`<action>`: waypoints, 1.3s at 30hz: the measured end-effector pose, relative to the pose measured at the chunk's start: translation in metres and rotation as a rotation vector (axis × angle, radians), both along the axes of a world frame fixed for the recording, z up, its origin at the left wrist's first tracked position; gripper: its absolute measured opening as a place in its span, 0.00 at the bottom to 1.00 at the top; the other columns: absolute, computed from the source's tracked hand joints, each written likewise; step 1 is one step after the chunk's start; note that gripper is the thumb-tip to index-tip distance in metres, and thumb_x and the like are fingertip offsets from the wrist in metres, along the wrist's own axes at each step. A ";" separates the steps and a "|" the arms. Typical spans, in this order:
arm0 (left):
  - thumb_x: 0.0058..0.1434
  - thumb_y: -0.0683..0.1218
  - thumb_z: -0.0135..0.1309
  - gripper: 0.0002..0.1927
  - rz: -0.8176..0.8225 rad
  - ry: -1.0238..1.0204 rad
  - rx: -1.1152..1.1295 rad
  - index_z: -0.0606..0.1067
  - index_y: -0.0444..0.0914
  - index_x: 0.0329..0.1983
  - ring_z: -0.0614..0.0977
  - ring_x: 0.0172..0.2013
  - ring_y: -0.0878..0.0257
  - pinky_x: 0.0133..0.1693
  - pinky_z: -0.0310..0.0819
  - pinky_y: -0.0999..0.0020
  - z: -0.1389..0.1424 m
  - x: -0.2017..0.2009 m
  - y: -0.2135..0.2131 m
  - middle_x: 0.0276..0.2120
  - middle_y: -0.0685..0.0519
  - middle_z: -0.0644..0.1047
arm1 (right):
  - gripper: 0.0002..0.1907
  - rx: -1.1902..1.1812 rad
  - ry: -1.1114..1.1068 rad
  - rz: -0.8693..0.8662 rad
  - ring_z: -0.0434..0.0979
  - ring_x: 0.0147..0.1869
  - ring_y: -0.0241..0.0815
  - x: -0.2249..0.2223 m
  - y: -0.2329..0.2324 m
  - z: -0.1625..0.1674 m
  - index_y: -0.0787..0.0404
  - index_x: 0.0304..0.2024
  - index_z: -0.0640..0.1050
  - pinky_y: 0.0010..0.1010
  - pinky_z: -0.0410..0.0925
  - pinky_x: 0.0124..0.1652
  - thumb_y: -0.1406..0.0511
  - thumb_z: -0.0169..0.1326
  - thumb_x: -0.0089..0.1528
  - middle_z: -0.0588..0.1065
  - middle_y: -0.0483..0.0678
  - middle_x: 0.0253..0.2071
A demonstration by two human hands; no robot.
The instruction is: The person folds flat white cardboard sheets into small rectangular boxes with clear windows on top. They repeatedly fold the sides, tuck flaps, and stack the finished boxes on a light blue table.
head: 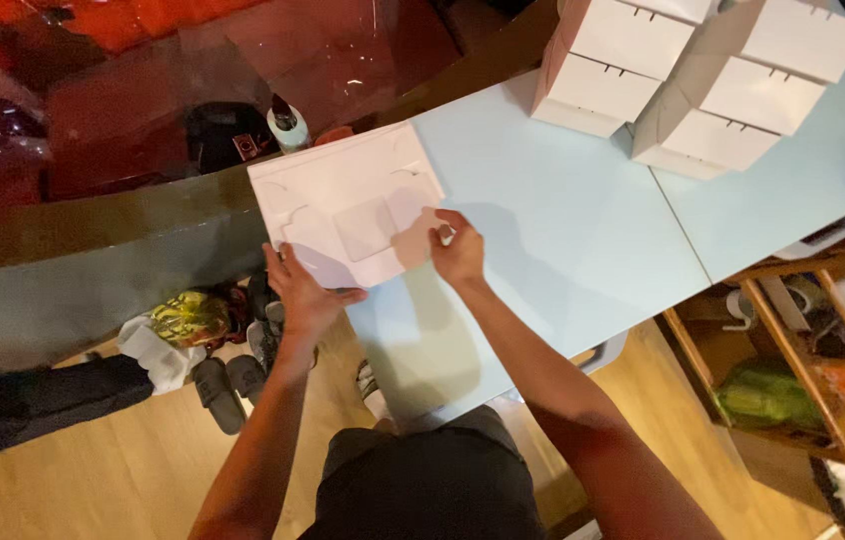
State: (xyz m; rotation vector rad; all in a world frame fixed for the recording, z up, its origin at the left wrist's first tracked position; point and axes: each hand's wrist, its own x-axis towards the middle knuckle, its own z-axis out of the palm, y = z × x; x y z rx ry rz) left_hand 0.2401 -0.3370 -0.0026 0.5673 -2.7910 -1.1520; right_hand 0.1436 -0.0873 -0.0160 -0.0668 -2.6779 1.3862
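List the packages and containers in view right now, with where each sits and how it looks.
Flat white box blank: table's left end, die-cut flaps, held by left hand and right hand.
Folded white boxes: stacked at the table's far right, slotted lids.
Small white bottle: behind the blank, dark cap.
No screens or signs visible.

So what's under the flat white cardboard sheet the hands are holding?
The flat white cardboard sheet lies over the pale blue table corner; whatever is directly beneath is covered. Left hand and right hand grip its near edge.
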 end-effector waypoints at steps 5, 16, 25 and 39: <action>0.26 0.62 0.81 0.83 -0.164 0.049 -0.016 0.42 0.28 0.76 0.39 0.74 0.35 0.70 0.36 0.37 0.032 0.030 0.009 0.73 0.28 0.40 | 0.16 -0.364 -0.153 -0.244 0.83 0.43 0.42 0.027 0.017 0.014 0.66 0.48 0.78 0.37 0.77 0.42 0.69 0.63 0.59 0.81 0.51 0.40; 0.55 0.59 0.64 0.23 -0.727 0.386 -0.262 0.81 0.45 0.50 0.74 0.61 0.52 0.71 0.40 0.33 0.107 0.051 0.095 0.52 0.54 0.80 | 0.24 -0.984 -0.447 -0.202 0.79 0.42 0.46 0.128 0.150 0.083 0.66 0.59 0.76 0.40 0.75 0.44 0.56 0.51 0.69 0.79 0.51 0.45; 0.74 0.50 0.53 0.09 -0.926 0.492 -0.083 0.78 0.39 0.45 0.85 0.38 0.47 0.51 0.76 0.51 0.145 -0.040 0.206 0.38 0.44 0.83 | 0.30 -1.015 -0.359 -0.395 0.83 0.50 0.53 0.250 0.262 0.043 0.70 0.54 0.76 0.43 0.76 0.48 0.50 0.46 0.66 0.78 0.59 0.49; 0.59 0.47 0.63 0.19 -0.756 -0.066 0.025 0.78 0.44 0.54 0.84 0.45 0.51 0.46 0.78 0.59 0.098 -0.222 0.299 0.46 0.46 0.83 | 0.23 0.301 0.120 -0.269 0.76 0.53 0.63 0.204 0.333 0.048 0.65 0.53 0.75 0.47 0.70 0.51 0.64 0.65 0.59 0.77 0.59 0.48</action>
